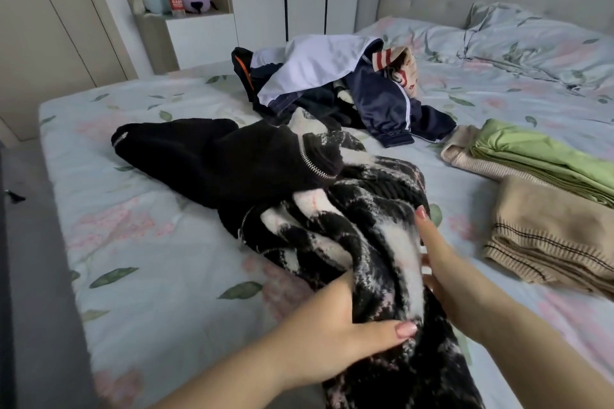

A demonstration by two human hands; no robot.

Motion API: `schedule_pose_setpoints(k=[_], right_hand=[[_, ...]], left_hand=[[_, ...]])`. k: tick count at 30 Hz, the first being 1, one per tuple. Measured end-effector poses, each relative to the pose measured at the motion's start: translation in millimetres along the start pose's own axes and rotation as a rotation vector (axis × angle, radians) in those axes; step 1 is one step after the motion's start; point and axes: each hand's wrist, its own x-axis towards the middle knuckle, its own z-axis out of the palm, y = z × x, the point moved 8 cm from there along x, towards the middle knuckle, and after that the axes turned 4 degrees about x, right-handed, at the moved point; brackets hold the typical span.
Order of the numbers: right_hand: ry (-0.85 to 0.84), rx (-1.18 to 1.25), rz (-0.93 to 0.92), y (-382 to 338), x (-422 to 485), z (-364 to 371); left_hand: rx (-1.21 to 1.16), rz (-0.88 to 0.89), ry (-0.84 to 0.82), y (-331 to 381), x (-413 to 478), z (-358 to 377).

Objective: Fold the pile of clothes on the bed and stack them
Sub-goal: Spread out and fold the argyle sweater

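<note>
1. My left hand (332,332) is clutching the black-and-white sweater (365,236), thumb on top, fingers tucked beneath a fold.
2. My right hand (445,262) is pressing its side, fingers straight, gripping nothing.
3. A black zip jacket (216,156) is lying across the sweater just beyond my fingertips; pulling now is risking dragging it along.
4. The folded stack (548,236) is sitting right of my right fingers; a wide sweep is likely knocking it.

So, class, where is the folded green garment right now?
In the head view the green garment lies at the right of the bed, on a cream ribbed piece, behind the folded tan knit and right of the unfolded pile.
</note>
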Motion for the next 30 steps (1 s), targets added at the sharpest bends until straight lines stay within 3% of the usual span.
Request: schedule_pose_setpoints(k=[3, 5, 9, 11, 13, 16, 21, 24, 28, 30], right_hand=[[-0.004, -0.028, -0.073, -2.3, 1.6, 4.7], [0.008, -0.069, -0.100, -3.5, 1.4, 8.7], [0.147, -0.137, -0.113, -1.1, 3.4, 0.2], [0.141, -0.139, -0.125, -1.6, 1.4, -1.0], [0.132, -0.126, -0.158, -4.4, -0.6, -3.5], [0.112, -0.073, -0.160, -3.3, -5.9, -5.9], [0.082, 0.014, -0.094, 2.8, -7.2, -9.0], [0.075, 0.053, -0.107, -2.0, -7.5, -8.7], [0.097, -0.041, -0.185, -13.5, -5.2, -17.1], [0.089, -0.068, -0.204, -16.7, -3.3, -20.3]], left_hand=[[0.106, -0.020, -0.002, 1.2, -2.7, -10.1], [0.203, -0.011, 0.088, 1.4, -6.3, -21.7], [0.365, 0.002, 0.516, 1.3, -18.4, -75.2], [0.386, 0.015, 0.747, -2.1, -23.8, -110.4], [0.410, 0.038, 0.867, -6.1, -24.6, -136.6], [0.421, 0.050, 0.741, -12.6, -4.9, -148.9], [0.284, -0.122, 0.278, -27.9, 60.7, -142.9], [0.436, -0.155, 0.375, -14.4, 90.5, -173.3], [0.898, -0.010, 0.618, 35.6, 112.2, -238.8], [0.974, -0.068, 0.663, 45.8, 123.4, -283.8]])
